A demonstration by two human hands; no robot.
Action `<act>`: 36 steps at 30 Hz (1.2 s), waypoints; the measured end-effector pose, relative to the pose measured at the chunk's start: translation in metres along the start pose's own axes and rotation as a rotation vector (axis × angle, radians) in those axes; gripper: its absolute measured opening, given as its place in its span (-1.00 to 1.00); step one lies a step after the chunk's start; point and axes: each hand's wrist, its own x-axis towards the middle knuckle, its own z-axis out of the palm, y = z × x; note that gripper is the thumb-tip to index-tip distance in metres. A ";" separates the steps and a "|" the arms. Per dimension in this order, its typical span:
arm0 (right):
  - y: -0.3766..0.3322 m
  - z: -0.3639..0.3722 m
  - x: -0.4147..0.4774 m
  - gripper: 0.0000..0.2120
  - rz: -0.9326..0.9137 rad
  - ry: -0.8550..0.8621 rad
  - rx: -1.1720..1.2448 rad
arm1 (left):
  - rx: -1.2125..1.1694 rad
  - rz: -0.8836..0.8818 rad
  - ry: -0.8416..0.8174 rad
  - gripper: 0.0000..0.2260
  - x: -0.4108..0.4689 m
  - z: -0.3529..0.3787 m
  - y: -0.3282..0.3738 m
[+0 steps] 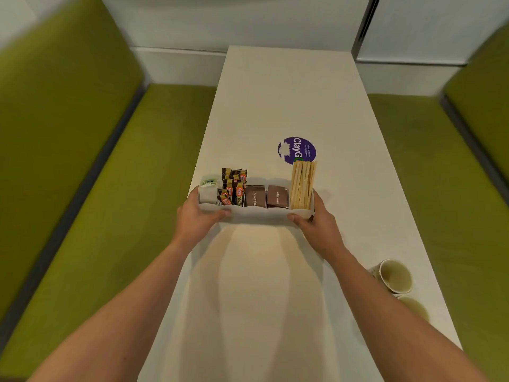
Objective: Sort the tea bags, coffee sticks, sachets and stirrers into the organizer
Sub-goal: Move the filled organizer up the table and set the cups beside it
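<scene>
Two green benches flank a white surface. A long white organizer is grasped at each end by the left grip and right grip, thumbs on its front wall, fingers hidden behind. From left grip to right grip: tea bags, print illegible; coffee sticks; brown sachets; upright stirrers, partly covering a purple sticker. Cups lie nearer than the right grip, one blurred.

bare forearms, L hand, R hand

Soft overhead light, faint shadows on the table (edges bowed, mildly blurred).
</scene>
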 end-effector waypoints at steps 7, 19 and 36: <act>0.003 0.004 0.000 -0.31 -0.006 -0.001 0.000 | -0.014 -0.001 0.001 -0.40 -0.001 0.003 -0.003; -0.022 -0.023 -0.109 -0.13 0.034 0.138 0.130 | 0.056 0.027 0.165 -0.22 -0.094 0.000 0.023; 0.113 -0.148 -0.257 -0.44 0.056 0.303 0.183 | 0.038 0.184 -0.420 -0.35 -0.279 0.209 0.080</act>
